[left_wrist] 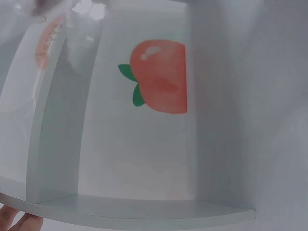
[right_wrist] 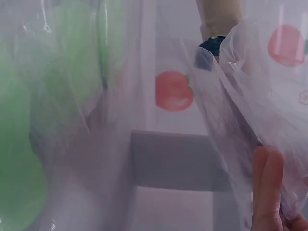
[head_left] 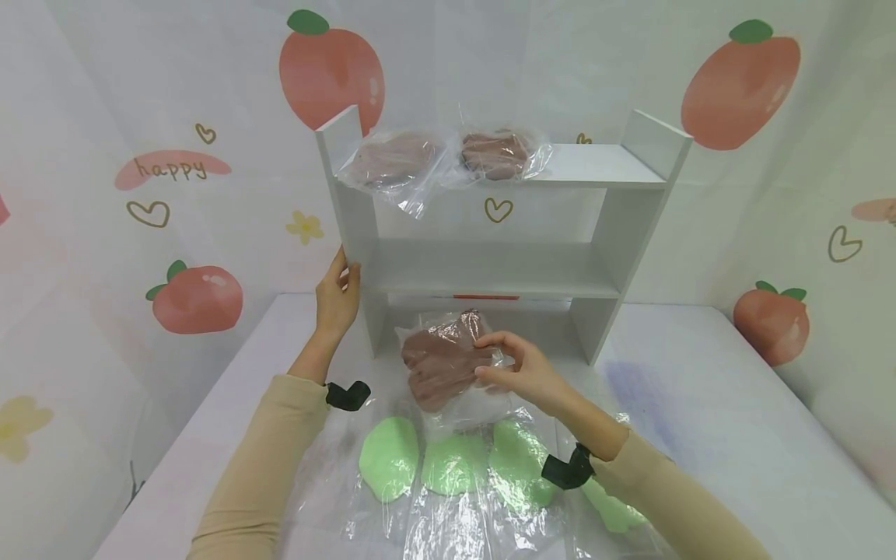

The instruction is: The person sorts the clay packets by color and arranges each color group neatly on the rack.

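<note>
My right hand (head_left: pixel 535 377) pinches the right side of a clear plastic bag of brownish-red flat pieces (head_left: pixel 441 365). This bag is in front of the white shelf's lowest level, and in the right wrist view its clear film (right_wrist: pixel 231 120) rises beside the fingers (right_wrist: pixel 268 183). My left hand (head_left: pixel 338 299) grips the left side panel of the white shelf (head_left: pixel 483 268) at mid-height, thumb by the front edge. The left wrist view shows a few of its fingertips (left_wrist: pixel 21 221) at the panel's outer side.
On the top board lie a bag of pale pinkish pieces (head_left: pixel 395 159) and a bag of darker brown pieces (head_left: pixel 497 154). Several clear bags with green flat pieces (head_left: pixel 390 459) lie on the white table (head_left: pixel 700 435) in front. A printed curtain (head_left: pixel 490 62) hangs behind.
</note>
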Demonstrator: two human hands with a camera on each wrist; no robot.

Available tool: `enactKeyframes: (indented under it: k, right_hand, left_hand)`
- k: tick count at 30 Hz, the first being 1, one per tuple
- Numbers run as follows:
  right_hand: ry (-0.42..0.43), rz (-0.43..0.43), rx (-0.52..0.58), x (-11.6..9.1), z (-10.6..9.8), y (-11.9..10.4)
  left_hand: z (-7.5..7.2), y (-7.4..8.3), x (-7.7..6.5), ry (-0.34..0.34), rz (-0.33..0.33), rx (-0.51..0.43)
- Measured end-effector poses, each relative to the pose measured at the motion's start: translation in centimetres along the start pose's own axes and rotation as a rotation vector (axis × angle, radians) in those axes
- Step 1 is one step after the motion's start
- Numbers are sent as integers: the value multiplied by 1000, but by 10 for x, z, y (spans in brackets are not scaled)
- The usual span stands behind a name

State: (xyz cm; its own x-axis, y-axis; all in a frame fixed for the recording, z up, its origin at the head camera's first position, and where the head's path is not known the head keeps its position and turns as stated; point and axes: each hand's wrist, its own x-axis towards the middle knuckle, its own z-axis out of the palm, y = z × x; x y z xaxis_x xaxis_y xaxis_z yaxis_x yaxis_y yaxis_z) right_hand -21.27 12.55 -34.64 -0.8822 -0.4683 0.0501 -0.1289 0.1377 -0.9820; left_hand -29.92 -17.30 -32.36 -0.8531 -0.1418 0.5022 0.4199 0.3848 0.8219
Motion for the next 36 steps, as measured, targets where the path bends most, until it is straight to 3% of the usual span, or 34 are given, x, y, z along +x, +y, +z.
enactKeyframes:
  k: [10,17,24,36]
  right_hand:
    - [42,-106,-41,-10,-12,-16]
    - [94,-129,-93,-18,-25,-32]
    - [109,-217,-86,-26,-37,-48]
    - [123,-314,-48,-37,-55,-77]
  left_hand:
    - [-1,4,-1,2,5,10]
    - [-5,35,-10,-15,-27,-1]
    - [0,2,0,30,36,9]
    - [1,1,1,29,37,-1]
